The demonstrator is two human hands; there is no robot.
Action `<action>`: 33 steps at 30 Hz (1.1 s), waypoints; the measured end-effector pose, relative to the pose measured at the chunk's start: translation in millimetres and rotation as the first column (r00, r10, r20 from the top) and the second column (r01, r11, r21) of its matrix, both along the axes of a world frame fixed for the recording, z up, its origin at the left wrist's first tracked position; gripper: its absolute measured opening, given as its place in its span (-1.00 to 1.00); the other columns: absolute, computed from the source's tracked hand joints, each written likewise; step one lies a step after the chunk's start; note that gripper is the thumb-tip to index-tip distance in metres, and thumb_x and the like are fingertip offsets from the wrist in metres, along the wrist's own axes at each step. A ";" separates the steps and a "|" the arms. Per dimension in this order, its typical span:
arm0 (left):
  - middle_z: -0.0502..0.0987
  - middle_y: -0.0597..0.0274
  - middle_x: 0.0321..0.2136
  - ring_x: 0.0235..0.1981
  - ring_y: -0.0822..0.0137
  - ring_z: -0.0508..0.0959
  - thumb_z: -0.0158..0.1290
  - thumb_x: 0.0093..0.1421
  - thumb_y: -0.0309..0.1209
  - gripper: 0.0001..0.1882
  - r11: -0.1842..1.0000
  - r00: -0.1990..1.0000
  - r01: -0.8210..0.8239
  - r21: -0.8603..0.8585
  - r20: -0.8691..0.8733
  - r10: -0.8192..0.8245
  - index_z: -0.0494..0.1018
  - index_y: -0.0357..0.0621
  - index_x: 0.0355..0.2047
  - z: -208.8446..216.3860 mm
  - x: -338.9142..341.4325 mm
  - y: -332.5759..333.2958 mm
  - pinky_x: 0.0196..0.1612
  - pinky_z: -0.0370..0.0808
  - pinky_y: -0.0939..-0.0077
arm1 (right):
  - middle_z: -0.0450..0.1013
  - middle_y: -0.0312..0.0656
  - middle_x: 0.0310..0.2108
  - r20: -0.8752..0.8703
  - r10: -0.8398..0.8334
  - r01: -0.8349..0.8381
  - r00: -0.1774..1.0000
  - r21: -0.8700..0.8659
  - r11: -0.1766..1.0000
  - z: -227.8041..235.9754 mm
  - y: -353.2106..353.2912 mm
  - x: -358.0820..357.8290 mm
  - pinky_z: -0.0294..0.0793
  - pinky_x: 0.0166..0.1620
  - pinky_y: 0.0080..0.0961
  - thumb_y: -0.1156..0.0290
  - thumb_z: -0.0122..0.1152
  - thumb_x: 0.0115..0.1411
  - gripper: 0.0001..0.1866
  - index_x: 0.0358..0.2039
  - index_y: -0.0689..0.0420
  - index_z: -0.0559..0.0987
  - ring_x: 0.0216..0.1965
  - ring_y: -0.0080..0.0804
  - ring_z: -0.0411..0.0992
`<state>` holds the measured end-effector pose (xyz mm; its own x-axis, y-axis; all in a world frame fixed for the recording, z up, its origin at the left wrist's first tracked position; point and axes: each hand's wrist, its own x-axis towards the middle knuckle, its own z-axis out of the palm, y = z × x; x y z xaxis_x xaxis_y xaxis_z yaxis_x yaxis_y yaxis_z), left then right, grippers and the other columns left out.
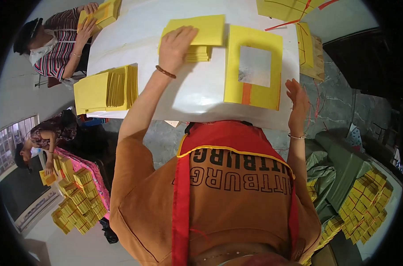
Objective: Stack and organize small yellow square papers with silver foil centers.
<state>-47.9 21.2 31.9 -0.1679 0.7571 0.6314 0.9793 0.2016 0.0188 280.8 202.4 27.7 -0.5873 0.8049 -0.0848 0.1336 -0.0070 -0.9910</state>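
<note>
My left hand (179,44) lies across the top of a yellow paper bundle (210,31), its fingers stretched out flat; the thumb is hidden. This bundle sits askew on a stack of similar yellow bundles (199,54). To the right is a yellow pile (253,37) with a pale grey picture panel (255,66) and an orange strip at its lower edge. Beside that pile, just past the table's right edge, my right hand (297,102) is open with nothing in it, fingers apart.
The white table (184,95) also bears fanned yellow bundles (106,88) at left and red-tied stacks (285,8) at far right. A co-worker (62,48) handles a yellow stack at far left. Another person (51,137) stands by piled bundles (79,195). More bundles (365,206) lie lower right.
</note>
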 end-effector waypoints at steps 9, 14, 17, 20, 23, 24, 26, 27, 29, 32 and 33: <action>0.38 0.20 0.01 0.02 0.17 0.36 -0.06 0.00 -0.59 -0.49 0.958 0.980 0.009 -0.287 0.194 0.049 0.33 0.02 0.02 -69.6 -21.6 -31.7 0.06 0.25 0.27 | 0.45 -0.15 -0.13 0.058 0.049 -0.052 0.997 0.059 0.997 -7.2 -4.6 -4.0 0.28 0.03 -0.47 0.15 -0.25 0.33 -0.54 -0.01 0.24 0.42 -0.05 -0.45 0.36; 0.20 0.14 0.14 0.17 0.13 0.16 -0.01 -0.10 -0.57 -0.36 0.919 0.967 -0.025 -0.394 0.224 0.123 0.23 -0.06 0.08 -77.9 -8.9 -34.0 0.17 0.10 0.15 | 0.43 -0.15 -0.09 0.078 0.083 -0.090 0.994 0.097 0.991 -13.3 -1.0 -2.3 0.27 0.06 -0.44 0.25 -0.15 0.29 -0.62 -0.04 0.24 0.44 -0.02 -0.37 0.34; 0.13 0.14 0.17 0.19 0.09 0.11 0.01 -0.12 -0.54 -0.32 0.907 0.971 -0.017 -0.421 0.208 0.115 0.17 -0.06 0.11 -78.5 -9.4 -33.9 0.20 0.04 0.12 | 0.44 -0.20 -0.10 0.112 0.135 -0.165 0.985 0.328 0.930 -18.5 1.6 -4.9 0.22 0.10 -0.39 0.35 -0.02 0.22 -0.73 -0.12 0.18 0.50 0.04 -0.29 0.29; 0.12 0.12 0.18 0.19 0.09 0.11 0.01 -0.13 -0.54 -0.30 0.883 0.973 0.033 -0.468 0.216 0.078 0.17 -0.07 0.11 -68.3 -13.9 -34.8 0.20 0.05 0.12 | 0.44 -0.23 -0.10 0.184 0.201 -0.268 0.962 0.513 0.816 -22.5 4.6 -10.0 0.16 0.13 -0.33 0.41 0.07 0.14 -0.79 -0.21 0.13 0.55 0.10 -0.22 0.23; 0.14 0.08 0.16 0.19 0.10 0.12 0.05 -0.13 -0.49 -0.29 0.847 0.970 0.063 -0.528 0.233 0.073 0.16 -0.03 0.12 -48.8 -21.7 -31.4 0.18 0.08 0.13 | 0.43 -0.22 -0.09 0.217 0.239 -0.318 0.947 0.499 0.806 -22.5 5.1 -12.0 0.15 0.14 -0.32 0.43 0.10 0.12 -0.82 -0.26 0.14 0.56 0.12 -0.20 0.20; 0.14 0.08 0.16 0.19 0.10 0.12 0.05 -0.13 -0.49 -0.29 0.846 0.970 0.068 -0.529 0.233 0.068 0.16 -0.03 0.12 -43.2 -20.9 -28.3 0.18 0.08 0.13 | 0.42 -0.21 -0.09 0.210 0.240 -0.314 0.948 0.477 0.821 -22.7 5.4 -11.7 0.16 0.13 -0.34 0.43 0.10 0.12 -0.83 -0.28 0.16 0.57 0.11 -0.22 0.21; 0.13 0.07 0.16 0.18 0.09 0.13 0.04 -0.12 -0.48 -0.30 0.865 0.960 0.075 -0.496 0.271 0.071 0.17 -0.01 0.12 -31.8 -17.6 -24.6 0.18 0.08 0.12 | 0.42 -0.20 -0.10 0.173 0.249 -0.300 0.953 0.438 0.847 -27.6 6.3 -11.4 0.18 0.12 -0.37 0.43 0.10 0.12 -0.83 -0.28 0.16 0.57 0.10 -0.23 0.23; 0.13 0.07 0.16 0.18 0.09 0.13 0.04 -0.12 -0.48 -0.30 0.863 0.960 0.080 -0.498 0.271 0.068 0.17 -0.01 0.12 -26.7 -13.6 -22.8 0.18 0.08 0.12 | 0.42 -0.18 -0.11 0.138 0.258 -0.292 0.956 0.400 0.869 -30.1 7.0 -11.4 0.20 0.10 -0.40 0.43 0.11 0.12 -0.83 -0.28 0.17 0.57 0.08 -0.24 0.24; 0.20 0.07 0.12 0.14 0.09 0.18 0.06 -0.05 -0.38 -0.39 0.902 0.973 0.116 -0.416 0.232 -0.018 0.24 0.01 0.08 -16.7 2.6 -13.3 0.13 0.13 0.12 | 0.42 -0.17 -0.11 0.146 0.247 -0.285 0.958 0.389 0.876 -29.4 8.2 -11.7 0.22 0.08 -0.43 0.42 0.11 0.12 -0.83 -0.28 0.18 0.57 0.06 -0.26 0.26; 0.26 0.05 0.08 0.11 0.06 0.23 0.06 -0.06 -0.34 -0.38 0.877 0.858 0.386 -0.288 0.462 -0.226 0.24 -0.04 0.09 0.2 51.6 3.0 0.11 0.14 0.13 | 0.42 -0.16 -0.12 0.146 0.244 -0.281 0.959 0.359 0.890 -27.2 9.3 -12.5 0.25 0.06 -0.47 0.42 0.11 0.12 -0.82 -0.29 0.19 0.58 0.03 -0.29 0.29; 0.30 0.05 0.04 0.07 0.06 0.26 0.06 -0.03 -0.24 -0.41 0.845 0.840 0.446 -0.296 0.464 -0.280 0.27 -0.04 0.06 3.8 70.9 5.3 0.06 0.17 0.16 | 0.42 -0.16 -0.12 0.135 0.257 -0.289 0.957 0.345 0.893 -27.4 9.6 -13.3 0.26 0.05 -0.48 0.41 0.11 0.12 -0.82 -0.29 0.20 0.58 0.02 -0.30 0.30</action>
